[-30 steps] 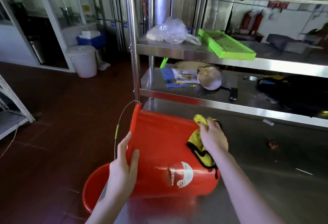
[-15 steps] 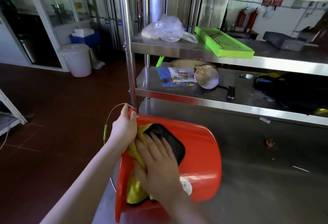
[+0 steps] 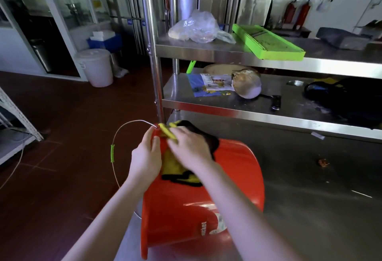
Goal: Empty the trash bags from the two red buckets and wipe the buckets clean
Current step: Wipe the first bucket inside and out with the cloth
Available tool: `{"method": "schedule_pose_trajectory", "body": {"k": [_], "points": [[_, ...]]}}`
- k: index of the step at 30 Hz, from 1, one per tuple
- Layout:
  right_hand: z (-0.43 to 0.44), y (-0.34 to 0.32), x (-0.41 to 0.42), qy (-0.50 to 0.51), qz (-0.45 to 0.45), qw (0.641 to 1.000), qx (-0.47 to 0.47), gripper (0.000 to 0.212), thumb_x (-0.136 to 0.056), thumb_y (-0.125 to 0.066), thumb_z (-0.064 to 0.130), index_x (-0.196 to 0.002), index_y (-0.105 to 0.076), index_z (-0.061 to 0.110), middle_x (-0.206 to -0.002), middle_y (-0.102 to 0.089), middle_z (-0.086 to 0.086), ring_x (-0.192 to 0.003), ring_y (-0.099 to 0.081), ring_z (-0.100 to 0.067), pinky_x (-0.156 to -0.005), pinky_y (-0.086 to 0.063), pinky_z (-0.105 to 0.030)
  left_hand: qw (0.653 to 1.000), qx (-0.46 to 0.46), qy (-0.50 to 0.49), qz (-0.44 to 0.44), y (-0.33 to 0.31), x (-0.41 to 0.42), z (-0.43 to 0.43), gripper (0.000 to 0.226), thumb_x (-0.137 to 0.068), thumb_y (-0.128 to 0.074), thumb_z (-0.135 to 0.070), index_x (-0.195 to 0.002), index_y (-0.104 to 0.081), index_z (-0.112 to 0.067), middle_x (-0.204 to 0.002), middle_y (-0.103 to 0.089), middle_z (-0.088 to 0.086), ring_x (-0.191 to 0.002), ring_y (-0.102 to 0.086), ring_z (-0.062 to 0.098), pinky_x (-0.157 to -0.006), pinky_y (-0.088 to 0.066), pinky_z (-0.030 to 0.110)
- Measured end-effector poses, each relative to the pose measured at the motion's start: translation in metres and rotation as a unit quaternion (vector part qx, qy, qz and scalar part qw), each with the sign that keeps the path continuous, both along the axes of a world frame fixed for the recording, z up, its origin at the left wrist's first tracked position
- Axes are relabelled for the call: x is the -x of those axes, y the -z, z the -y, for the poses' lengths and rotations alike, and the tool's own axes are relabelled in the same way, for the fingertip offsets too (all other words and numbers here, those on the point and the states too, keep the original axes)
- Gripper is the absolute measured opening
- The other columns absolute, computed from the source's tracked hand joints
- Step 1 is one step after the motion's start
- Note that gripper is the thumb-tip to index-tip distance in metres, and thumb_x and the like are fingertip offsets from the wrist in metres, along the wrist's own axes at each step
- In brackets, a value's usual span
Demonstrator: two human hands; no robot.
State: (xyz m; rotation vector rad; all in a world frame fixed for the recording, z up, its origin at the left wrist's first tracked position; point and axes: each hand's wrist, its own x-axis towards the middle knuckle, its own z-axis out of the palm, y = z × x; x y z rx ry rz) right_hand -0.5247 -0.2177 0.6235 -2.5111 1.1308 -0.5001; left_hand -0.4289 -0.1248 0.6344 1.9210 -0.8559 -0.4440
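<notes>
- The red bucket (image 3: 233,178) looks like thin, light plastic. Its wall is glossy and probably slick, and with nothing inside it should roll easily on its side.
- The stiff rim is the surest place to take hold. The wire handle (image 3: 115,143) swings loose, so I judge it a poor place to steady the bucket.
- The yellow-and-black cloth (image 3: 175,165) is soft and floppy, so it needs a flat palm to carry it over the curve.
- The left hand (image 3: 145,159) is clamped on the rim, thumb outside, just where the handle joins.
- The right hand (image 3: 191,149) lies spread on the cloth, fingers fairly straight, pressing it to the outer wall beside the left hand.
- The bucket lies tipped over on the steel table (image 3: 310,188), directly under both hands. Its mouth is at the left hand's side and its base is out beyond the right forearm.
</notes>
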Motion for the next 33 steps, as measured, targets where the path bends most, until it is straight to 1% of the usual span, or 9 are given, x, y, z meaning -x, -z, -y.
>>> {"method": "schedule_pose_trajectory", "body": {"k": [2, 4, 7, 10, 16, 19, 23, 27, 33], "points": [[-0.023, -0.001, -0.006, -0.011, 0.025, 0.998, 0.059, 0.043, -0.096, -0.041, 0.042, -0.134, -0.051, 0.024, -0.135, -0.054, 0.002, -0.123, -0.051, -0.023, -0.103, -0.037, -0.039, 1.000, -0.006, -0.009, -0.012, 0.000, -0.009, 0.009, 0.043, -0.102, -0.036, -0.034, -0.144, -0.044, -0.034, -0.133, -0.059, 0.008, -0.109, -0.057, 0.016, -0.079, -0.038, 0.022], [-0.035, 0.006, 0.014, -0.015, 0.054, 0.993, 0.100, 0.046, -0.096, -0.040, 0.042, -0.138, -0.049, 0.025, -0.139, -0.052, 0.003, -0.129, -0.046, -0.021, -0.109, -0.033, -0.041, 1.000, -0.021, -0.006, -0.014, -0.003, -0.018, 0.022, 0.043, -0.101, -0.036, -0.034, -0.143, -0.046, -0.031, -0.137, -0.055, 0.008, -0.120, -0.052, 0.025, -0.085, -0.036, 0.027], [-0.059, 0.040, 0.063, -0.052, 0.091, 0.979, 0.175, 0.052, -0.093, -0.048, 0.037, -0.143, -0.045, 0.023, -0.147, -0.045, 0.002, -0.139, -0.037, -0.023, -0.116, -0.025, -0.044, 0.998, -0.060, 0.000, 0.010, -0.005, -0.026, 0.044, 0.044, -0.101, -0.034, -0.034, -0.143, -0.047, -0.027, -0.133, -0.057, 0.011, -0.112, -0.056, 0.029, -0.084, -0.045, 0.032], [-0.079, 0.072, 0.088, -0.060, 0.119, 0.962, 0.237, 0.048, -0.092, -0.053, 0.033, -0.139, -0.052, 0.022, -0.142, -0.051, -0.002, -0.138, -0.040, -0.026, -0.113, -0.029, -0.052, 0.995, -0.088, 0.008, 0.038, -0.007, -0.032, 0.058, 0.043, -0.102, -0.031, -0.034, -0.142, -0.046, -0.026, -0.119, -0.060, 0.012, -0.081, -0.057, 0.018, -0.059, -0.040, 0.025], [0.001, 0.010, 0.029, 0.079, 0.028, 0.994, 0.074, 0.048, -0.094, -0.041, 0.042, -0.136, -0.051, 0.021, -0.136, -0.054, -0.003, -0.122, -0.051, -0.029, -0.104, -0.035, -0.044, 0.993, -0.107, 0.008, 0.059, -0.009, -0.033, 0.059, 0.044, -0.102, -0.032, -0.033, -0.143, -0.044, -0.025, -0.129, -0.057, 0.017, -0.108, -0.057, 0.033, -0.086, -0.046, 0.034], [0.043, -0.006, 0.016, 0.078, -0.032, 0.994, -0.068, 0.051, -0.098, -0.032, 0.046, -0.143, -0.040, 0.024, -0.149, -0.041, 0.000, -0.130, -0.044, -0.027, -0.107, -0.030, -0.045, 0.994, -0.101, 0.004, 0.051, -0.007, -0.033, 0.056, 0.043, -0.102, -0.032, -0.034, -0.143, -0.045, -0.026, -0.126, -0.059, 0.014, -0.099, -0.059, 0.029, -0.074, -0.043, 0.030], [0.010, 0.017, 0.055, 0.025, 0.042, 0.998, 0.050, 0.049, -0.096, -0.037, 0.044, -0.140, -0.044, 0.022, -0.142, -0.049, 0.001, -0.129, -0.046, -0.024, -0.110, -0.033, -0.044, 0.994, -0.099, -0.002, 0.040, -0.006, -0.034, 0.058, 0.043, -0.102, -0.032, -0.035, -0.140, -0.047, -0.026, -0.118, -0.062, 0.012, -0.094, -0.063, 0.029, -0.064, -0.043, 0.029], [-0.036, 0.062, 0.118, 0.034, 0.062, 0.989, 0.133, 0.055, -0.096, -0.040, 0.048, -0.144, -0.038, 0.023, -0.149, -0.039, -0.001, -0.143, -0.029, -0.020, -0.120, -0.017, -0.044, 0.995, -0.099, 0.015, 0.024, -0.006, -0.033, 0.053, 0.040, -0.101, -0.031, -0.038, -0.135, -0.049, -0.028, -0.108, -0.065, 0.009, -0.086, -0.065, 0.026, -0.064, -0.047, 0.030], [0.043, 0.044, 0.135, 0.133, 0.038, 0.990, -0.005, 0.054, -0.093, -0.034, 0.059, -0.140, -0.040, 0.031, -0.147, -0.040, 0.001, -0.131, -0.042, -0.024, -0.102, -0.036, -0.038, 0.993, -0.100, 0.027, 0.056, -0.009, -0.027, 0.044, 0.042, -0.102, -0.030, -0.039, -0.139, -0.045, -0.027, -0.106, -0.062, 0.008, -0.080, -0.061, 0.021, -0.059, -0.045, 0.031]]}}
